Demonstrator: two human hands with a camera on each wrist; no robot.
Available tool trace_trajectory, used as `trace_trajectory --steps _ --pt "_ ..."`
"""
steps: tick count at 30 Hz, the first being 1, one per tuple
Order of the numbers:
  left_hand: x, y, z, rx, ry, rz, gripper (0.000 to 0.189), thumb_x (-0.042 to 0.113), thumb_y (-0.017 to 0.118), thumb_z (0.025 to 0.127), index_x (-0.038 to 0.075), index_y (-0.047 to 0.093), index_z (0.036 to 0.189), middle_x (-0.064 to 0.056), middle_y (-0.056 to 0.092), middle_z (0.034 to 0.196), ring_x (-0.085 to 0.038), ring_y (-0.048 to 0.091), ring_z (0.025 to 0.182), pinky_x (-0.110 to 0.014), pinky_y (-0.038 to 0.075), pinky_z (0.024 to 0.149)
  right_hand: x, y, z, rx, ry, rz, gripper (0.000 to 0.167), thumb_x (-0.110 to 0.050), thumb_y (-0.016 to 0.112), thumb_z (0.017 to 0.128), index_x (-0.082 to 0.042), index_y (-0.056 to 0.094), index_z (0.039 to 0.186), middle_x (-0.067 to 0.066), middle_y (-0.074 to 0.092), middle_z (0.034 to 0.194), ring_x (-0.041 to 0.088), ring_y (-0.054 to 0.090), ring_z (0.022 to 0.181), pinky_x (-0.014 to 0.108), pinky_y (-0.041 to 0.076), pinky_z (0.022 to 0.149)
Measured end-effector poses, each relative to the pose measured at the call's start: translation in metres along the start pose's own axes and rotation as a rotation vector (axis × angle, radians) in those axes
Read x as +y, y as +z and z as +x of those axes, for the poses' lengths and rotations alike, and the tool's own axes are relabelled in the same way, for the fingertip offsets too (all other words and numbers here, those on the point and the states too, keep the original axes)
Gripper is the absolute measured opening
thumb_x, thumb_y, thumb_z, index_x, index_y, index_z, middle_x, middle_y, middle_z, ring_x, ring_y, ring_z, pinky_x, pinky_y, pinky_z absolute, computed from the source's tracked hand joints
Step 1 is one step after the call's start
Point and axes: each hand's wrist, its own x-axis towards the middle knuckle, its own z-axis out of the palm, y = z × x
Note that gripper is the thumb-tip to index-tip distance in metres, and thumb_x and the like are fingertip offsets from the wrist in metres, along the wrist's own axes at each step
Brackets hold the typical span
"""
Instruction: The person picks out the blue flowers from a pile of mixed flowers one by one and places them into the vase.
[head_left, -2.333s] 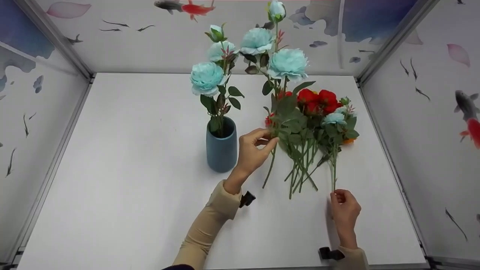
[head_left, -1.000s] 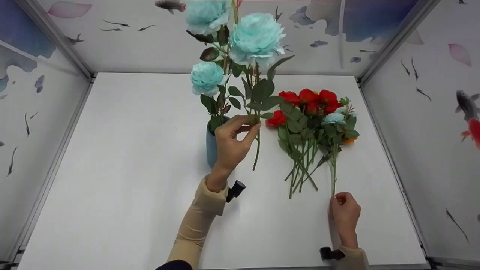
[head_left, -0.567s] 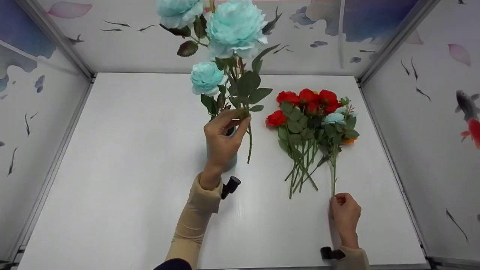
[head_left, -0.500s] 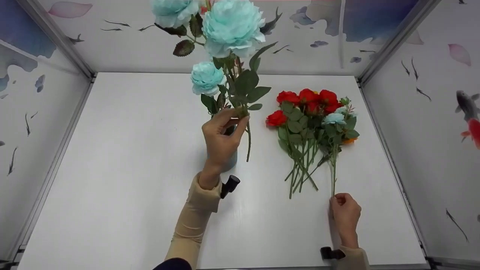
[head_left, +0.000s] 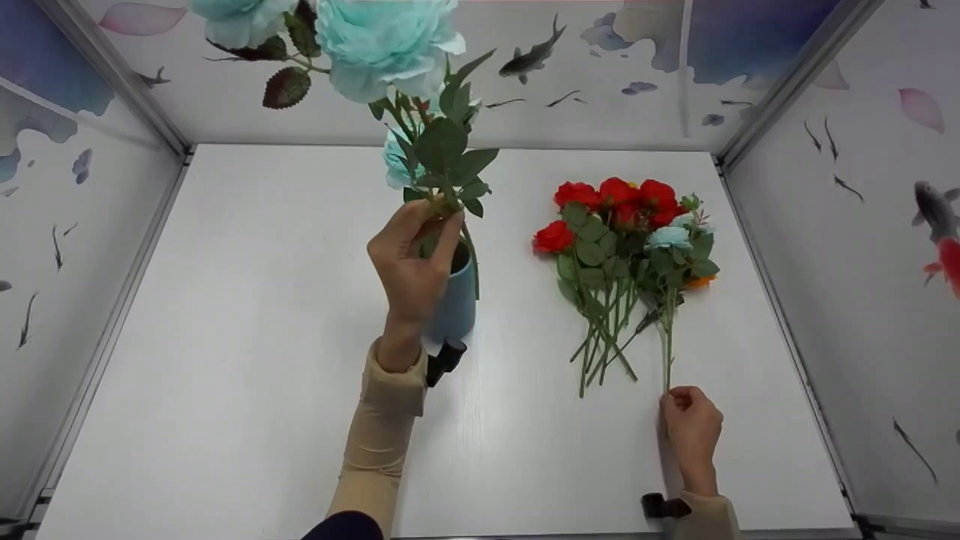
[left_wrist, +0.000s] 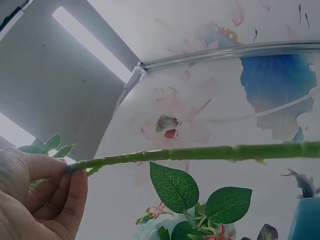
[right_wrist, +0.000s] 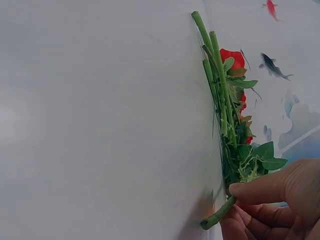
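My left hand (head_left: 411, 262) pinches the stem of a light-blue artificial flower (head_left: 390, 45), held upright above the table with its blooms partly cut off by the head view's top edge. In the left wrist view its bare green stem (left_wrist: 200, 152) runs right from my fingertips. Just behind that hand stands a blue vase (head_left: 456, 304), with another light-blue flower (head_left: 399, 159) in it, largely hidden. My right hand (head_left: 693, 435) pinches the lower stem end (right_wrist: 218, 214) of a smaller light-blue flower (head_left: 670, 238) at the pile's right side.
Several red flowers (head_left: 618, 192) lie on the white table (head_left: 247, 337) at the right, their stems crossing toward the front. An orange bloom (head_left: 700, 282) shows beneath the pile's right edge. Printed panels (head_left: 300, 97) wall the table at the back and sides.
My left hand has carried the light-blue flower from beside the pile leftward and up, until its stem hangs by the vase's right side. My right hand has stayed nearly still.
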Motion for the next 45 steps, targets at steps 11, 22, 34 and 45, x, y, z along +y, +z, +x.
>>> trace_trajectory --steps 11,22,34,45 --pt "0.003 -0.012 0.013 0.073 0.030 0.031 0.014 -0.018 0.066 0.074 -0.014 0.064 0.088 -0.019 0.063 0.081 -0.024 0.064 0.075 -0.030 0.055 0.068 -0.001 0.001 0.001 0.010 -0.005 -0.017 0.007 0.001 0.064 0.079 0.005 0.067 0.084 0.014 0.063 0.071 0.023 0.055 0.063 0.025 0.039 0.053" --pt "-0.003 -0.021 0.019 0.148 0.053 0.085 0.016 -0.021 0.063 0.073 -0.016 0.064 0.089 -0.019 0.063 0.080 -0.018 0.064 0.077 -0.031 0.055 0.068 0.002 0.003 0.001 -0.003 -0.005 -0.024 0.007 0.000 0.064 0.080 0.006 0.066 0.085 0.013 0.062 0.071 0.023 0.055 0.063 0.024 0.039 0.052" --pt "-0.011 -0.023 0.019 0.158 0.067 0.109 0.016 -0.021 0.064 0.074 -0.015 0.064 0.089 -0.015 0.063 0.080 -0.019 0.064 0.078 -0.030 0.055 0.067 -0.003 0.000 0.001 -0.028 0.024 -0.019 0.009 -0.001 0.064 0.081 0.006 0.066 0.086 0.015 0.062 0.073 0.022 0.054 0.064 0.025 0.039 0.052" --pt "-0.020 -0.026 0.013 0.152 0.067 0.118 0.017 -0.019 0.065 0.074 -0.016 0.064 0.091 -0.020 0.063 0.082 -0.019 0.065 0.079 -0.031 0.055 0.068 -0.004 0.000 0.001 -0.043 0.042 -0.014 0.010 -0.001 0.063 0.082 0.007 0.065 0.087 0.016 0.062 0.075 0.023 0.055 0.065 0.023 0.040 0.050"
